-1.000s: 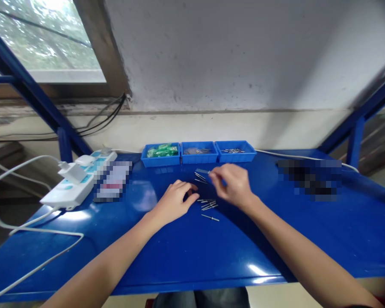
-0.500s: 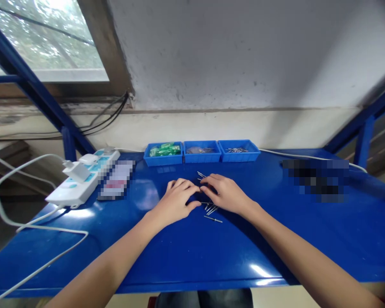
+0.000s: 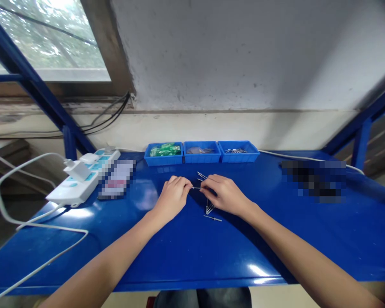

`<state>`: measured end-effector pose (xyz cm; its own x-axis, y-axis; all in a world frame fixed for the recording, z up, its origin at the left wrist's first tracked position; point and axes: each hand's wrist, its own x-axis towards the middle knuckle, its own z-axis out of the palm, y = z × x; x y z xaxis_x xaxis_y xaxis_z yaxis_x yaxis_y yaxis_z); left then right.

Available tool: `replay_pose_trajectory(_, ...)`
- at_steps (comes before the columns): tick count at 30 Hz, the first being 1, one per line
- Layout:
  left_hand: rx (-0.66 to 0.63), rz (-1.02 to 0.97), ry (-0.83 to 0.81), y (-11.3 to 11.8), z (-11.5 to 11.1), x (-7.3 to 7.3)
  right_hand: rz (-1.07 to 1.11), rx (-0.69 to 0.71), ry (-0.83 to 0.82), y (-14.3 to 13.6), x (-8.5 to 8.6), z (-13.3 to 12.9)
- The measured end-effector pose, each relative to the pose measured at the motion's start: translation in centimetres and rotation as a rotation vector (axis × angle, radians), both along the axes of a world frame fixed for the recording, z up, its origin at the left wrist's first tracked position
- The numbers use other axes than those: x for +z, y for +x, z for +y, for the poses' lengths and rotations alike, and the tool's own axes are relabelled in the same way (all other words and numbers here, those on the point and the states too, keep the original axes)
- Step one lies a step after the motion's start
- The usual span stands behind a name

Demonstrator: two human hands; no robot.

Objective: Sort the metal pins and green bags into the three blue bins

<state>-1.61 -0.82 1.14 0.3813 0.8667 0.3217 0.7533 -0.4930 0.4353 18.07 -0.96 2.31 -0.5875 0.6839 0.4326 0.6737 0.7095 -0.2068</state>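
A thin metal rivet (image 3: pixel 196 188) spans the small gap between my two hands above the blue table. My left hand (image 3: pixel 176 192) pinches its left end between thumb and fingertips. The right end is in the closed fingers of my right hand (image 3: pixel 223 192). Several loose rivets (image 3: pixel 209 208) lie partly under my right hand, and a single rivet (image 3: pixel 213 218) rests nearer the front. Behind the fingers of my right hand, more rivets (image 3: pixel 201 175) stick out.
Three blue bins stand along the back: one with green packets (image 3: pixel 163 160), one with a clear bag (image 3: pixel 202 158), one with rivets (image 3: pixel 239 158). At left are a white power strip (image 3: pixel 70 192) with cables and a blurred phone (image 3: pixel 118 179); a blurred dark object (image 3: pixel 314 179) lies right.
My left hand has closed from a looser, spread pose into a pinch on the rivet, which now shows between both hands. My right hand has barely moved.
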Motion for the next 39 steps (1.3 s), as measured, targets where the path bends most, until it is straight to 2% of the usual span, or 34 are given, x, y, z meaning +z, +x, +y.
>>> replay_pose_trajectory(6, -0.036, -0.127, 0.053, 0.5, -0.7, 0.3, 0.083, -0.048, 0.051, 0.1, 0.5, -0.2)
replay_pose_trajectory(13, -0.114, -0.092, 0.000, 0.4, -0.6, 0.6, -0.030, 0.011, 0.151, 0.3, 0.7, -0.1)
replay_pose_trajectory(16, -0.068, -0.074, -0.015, 1.0, -1.3, 0.9, -0.047, 0.031, 0.235, 0.8, 1.0, -0.2)
replay_pose_trajectory(18, -0.016, -0.047, -0.023, 1.6, -2.1, 0.9, 0.050, -0.012, 0.343, 1.5, 1.5, -0.1)
replay_pose_trajectory(20, -0.008, -0.006, -0.027, 2.2, -2.9, 0.8, 0.198, -0.146, 0.489, 2.8, 2.2, 0.2)
replay_pose_trajectory(23, -0.038, 0.055, -0.035, 2.7, -3.4, 0.4, 0.311, -0.537, 0.598, 5.1, 2.8, 1.4)
replay_pose_trajectory(25, -0.035, 0.099, -0.045, 2.7, -3.2, 0.1, 0.207, -0.777, 0.494, 6.3, 2.7, 2.5)
replay_pose_trajectory(26, -0.029, 0.120, -0.050, 2.5, -3.0, 0.0, 0.123, -0.849, 0.401, 6.6, 2.4, 2.9)
replay_pose_trajectory(28, -0.015, 0.146, -0.059, 2.1, -2.5, -0.1, -0.024, -0.887, 0.198, 6.7, 1.8, 3.3)
replay_pose_trajectory(30, -0.004, 0.161, -0.071, 1.6, -2.0, -0.2, -0.067, -0.812, 0.049, 5.8, 1.3, 3.0)
replay_pose_trajectory(31, 0.004, 0.170, -0.071, 1.3, -1.8, -0.2, -0.056, -0.728, 0.000, 5.1, 1.1, 2.6)
replay_pose_trajectory(34, 0.036, 0.204, -0.052, 0.8, -1.1, -0.2, -0.015, -0.369, -0.087, 2.4, 0.8, 1.2)
replay_pose_trajectory(36, 0.046, 0.221, -0.042, 0.5, -0.9, -0.3, -0.031, -0.177, -0.111, 0.8, 0.4, 0.4)
replay_pose_trajectory(39, 0.031, 0.225, -0.039, 0.3, -0.6, -0.3, -0.066, -0.069, -0.120, -0.4, -0.3, -0.1)
